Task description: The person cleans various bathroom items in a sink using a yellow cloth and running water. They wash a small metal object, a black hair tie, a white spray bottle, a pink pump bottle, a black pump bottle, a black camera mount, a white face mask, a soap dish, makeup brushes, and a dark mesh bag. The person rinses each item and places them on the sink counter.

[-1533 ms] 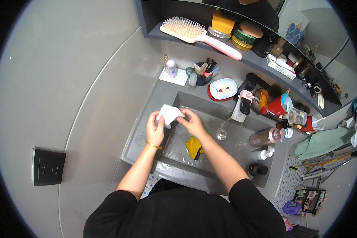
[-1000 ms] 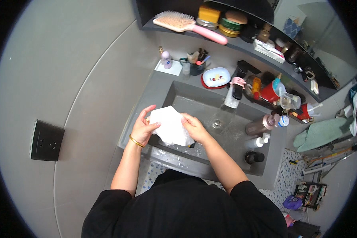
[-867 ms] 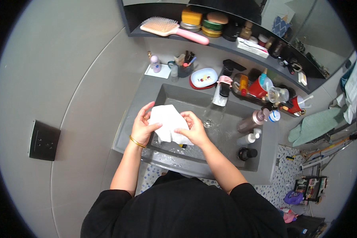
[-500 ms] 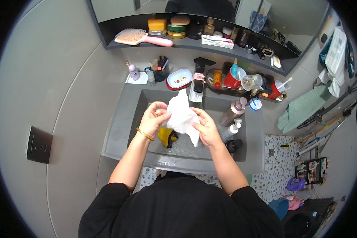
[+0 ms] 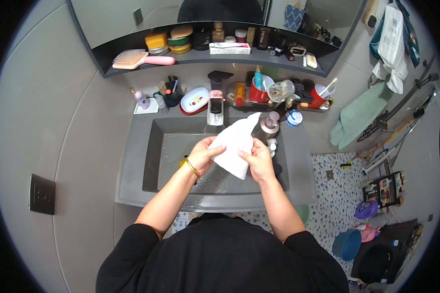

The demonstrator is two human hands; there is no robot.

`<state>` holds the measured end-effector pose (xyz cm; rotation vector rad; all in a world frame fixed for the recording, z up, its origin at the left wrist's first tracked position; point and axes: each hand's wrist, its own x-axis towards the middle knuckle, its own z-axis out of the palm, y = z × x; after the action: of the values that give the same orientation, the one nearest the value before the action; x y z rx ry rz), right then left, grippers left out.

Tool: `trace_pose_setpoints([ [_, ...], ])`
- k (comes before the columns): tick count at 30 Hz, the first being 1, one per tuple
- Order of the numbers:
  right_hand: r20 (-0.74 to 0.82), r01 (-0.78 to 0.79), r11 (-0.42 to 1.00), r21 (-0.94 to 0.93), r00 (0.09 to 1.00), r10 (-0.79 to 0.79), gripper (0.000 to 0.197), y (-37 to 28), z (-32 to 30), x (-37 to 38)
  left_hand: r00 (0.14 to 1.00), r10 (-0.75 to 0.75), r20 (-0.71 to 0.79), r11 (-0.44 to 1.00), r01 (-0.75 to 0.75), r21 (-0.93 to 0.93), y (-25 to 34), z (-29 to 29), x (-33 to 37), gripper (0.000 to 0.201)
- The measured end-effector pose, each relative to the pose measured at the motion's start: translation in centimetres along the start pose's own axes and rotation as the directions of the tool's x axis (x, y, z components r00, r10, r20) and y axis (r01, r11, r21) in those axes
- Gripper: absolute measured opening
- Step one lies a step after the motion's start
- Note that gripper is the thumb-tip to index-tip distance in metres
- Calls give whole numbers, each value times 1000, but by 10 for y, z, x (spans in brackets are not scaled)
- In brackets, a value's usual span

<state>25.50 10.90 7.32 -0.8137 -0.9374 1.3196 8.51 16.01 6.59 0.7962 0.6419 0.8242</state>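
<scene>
Cloth (image 5: 233, 147), a single white piece, lies between the two hands, its left edge at the left hand, its lower right side at the right hand, one pointed corner rising beyond both. The left hand (image 5: 204, 155) is half curled, pinching the cloth with its thumb on top and fingers partly hidden beneath; one gold-coloured bracelet (image 5: 192, 167) circles its wrist. The right hand (image 5: 260, 161) pinches the cloth between thumb and bent forefinger, the other fingers curled in.

Below both hands is one grey sink (image 5: 168, 144). In it, just left of the left wrist, shows one yellow item (image 5: 183, 161), mostly hidden. Two pump bottles stand past the right hand: a white pump bottle (image 5: 272, 145) just beside its fingers and a mauve pump bottle (image 5: 268, 126) farther off.

On the grey bench (image 5: 128, 163), one faucet (image 5: 215, 113) stands beyond the left hand, with one soap dish (image 5: 195, 99) to its left. Of two red cups, the first red cup (image 5: 258, 94) is straight beyond the right hand, the second red cup (image 5: 318, 99) farther right.

Farthest, one shelf (image 5: 190, 59) carries one pink-handled hairbrush (image 5: 141, 59), beyond the left hand and leftward.
</scene>
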Motion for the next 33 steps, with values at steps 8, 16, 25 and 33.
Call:
trace_pose_setpoints([
  [8, -102, 54, 977, -208, 992, -76, 19, -9, -40, -8, 950, 267, 160, 867, -309, 391, 23, 41, 0, 84],
  [16, -168, 184, 970, -159, 963, -211, 33, -25, -31, -10, 931, 356, 76, 860, -359, 363, 16, 43, 1, 73],
  [25, 233, 396, 478, -784, 901, -366, 28, -46, -20, -3, 857, 465, 222, 211, -351, 913, 33, 39, -13, 28],
  [33, 175, 477, 639, -604, 861, -477, 18, -68, -2, 11, 754, 509, 414, -151, -396, 906, 63, 69, -9, 26],
])
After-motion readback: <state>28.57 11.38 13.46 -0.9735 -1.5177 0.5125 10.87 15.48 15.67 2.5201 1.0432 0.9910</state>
